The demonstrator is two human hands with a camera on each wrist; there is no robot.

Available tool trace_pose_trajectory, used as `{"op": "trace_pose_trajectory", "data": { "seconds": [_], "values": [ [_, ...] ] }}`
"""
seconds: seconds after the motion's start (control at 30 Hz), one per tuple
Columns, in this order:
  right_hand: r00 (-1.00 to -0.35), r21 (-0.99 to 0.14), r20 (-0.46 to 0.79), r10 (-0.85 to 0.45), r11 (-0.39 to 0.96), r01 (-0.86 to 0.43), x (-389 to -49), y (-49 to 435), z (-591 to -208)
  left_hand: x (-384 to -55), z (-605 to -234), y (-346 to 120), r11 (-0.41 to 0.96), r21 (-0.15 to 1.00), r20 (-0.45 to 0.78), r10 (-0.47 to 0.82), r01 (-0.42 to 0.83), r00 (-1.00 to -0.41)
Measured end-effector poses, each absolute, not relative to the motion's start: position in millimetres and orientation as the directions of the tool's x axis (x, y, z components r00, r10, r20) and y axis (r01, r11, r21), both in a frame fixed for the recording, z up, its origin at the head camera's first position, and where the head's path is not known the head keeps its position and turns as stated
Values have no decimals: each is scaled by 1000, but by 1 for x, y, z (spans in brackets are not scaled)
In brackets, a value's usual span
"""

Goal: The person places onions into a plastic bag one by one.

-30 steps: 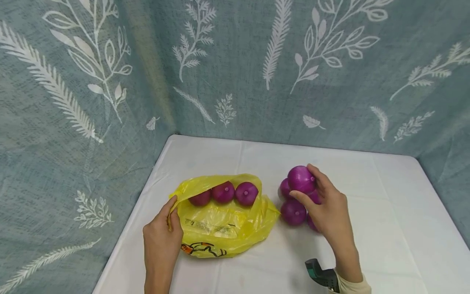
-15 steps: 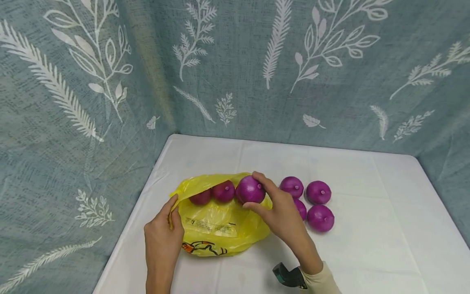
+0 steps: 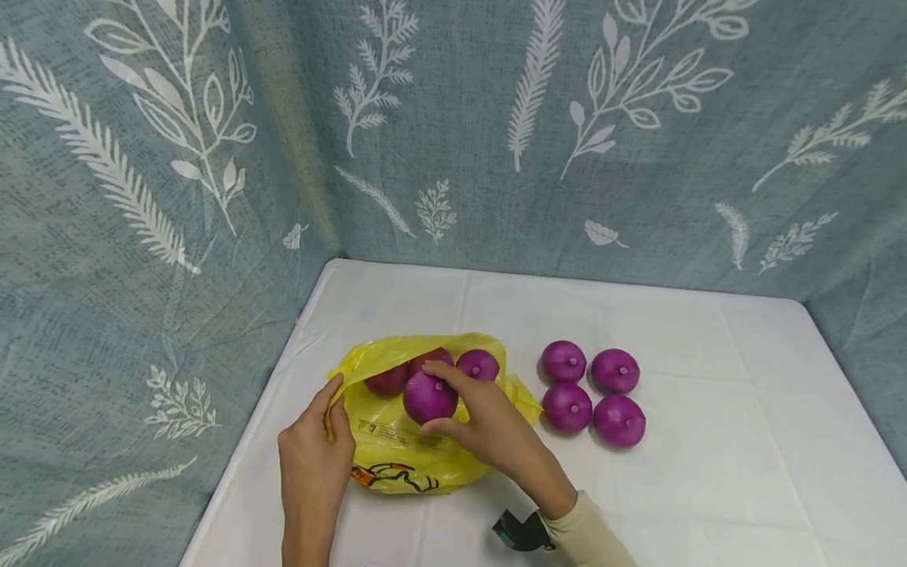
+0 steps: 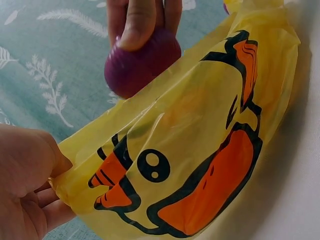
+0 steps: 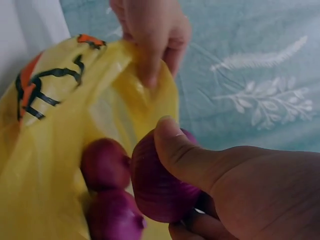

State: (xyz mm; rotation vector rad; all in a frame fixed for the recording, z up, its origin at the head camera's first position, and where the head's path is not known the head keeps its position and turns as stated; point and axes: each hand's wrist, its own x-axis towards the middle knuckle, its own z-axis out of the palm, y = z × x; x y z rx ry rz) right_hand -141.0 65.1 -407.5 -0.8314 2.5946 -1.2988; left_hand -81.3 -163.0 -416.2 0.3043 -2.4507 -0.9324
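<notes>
My left hand point(image 3: 316, 445) pinches the left edge of a yellow plastic bag point(image 3: 397, 472), holding its mouth open. A cartoon face in black and orange is printed on the bag, plain in the left wrist view. In my right hand point(image 3: 492, 421) is a purple onion point(image 3: 428, 398), gripped between thumb and fingers over the bag's mouth. Three more onions lie inside along the back, among them the right one point(image 3: 478, 365); the held onion partly covers the middle one. The right wrist view shows the held onion point(image 5: 162, 180) close beside an onion point(image 5: 105, 164) in the bag.
Right of the bag, several onions stand grouped on the white-covered table point(image 3: 723, 441), such as the front right one point(image 3: 620, 420). A blue-green curtain point(image 3: 468, 157) with white leaf prints hangs behind and at the sides. The right wrist carries a small dark device point(image 3: 522, 531).
My right hand has carried an onion from the group on the right leftward to over the bag's mouth. My left hand keeps its hold on the bag's edge, almost unmoved.
</notes>
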Motion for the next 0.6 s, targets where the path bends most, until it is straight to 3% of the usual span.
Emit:
{"op": "trace_pose_trajectory", "data": {
  "seconds": [0.6],
  "values": [
    [-766, -707, 90, -636, 501, -499, -155, 18, -421, -82, -415, -164, 744, 667, 349, -361, -41, -865]
  ]
}}
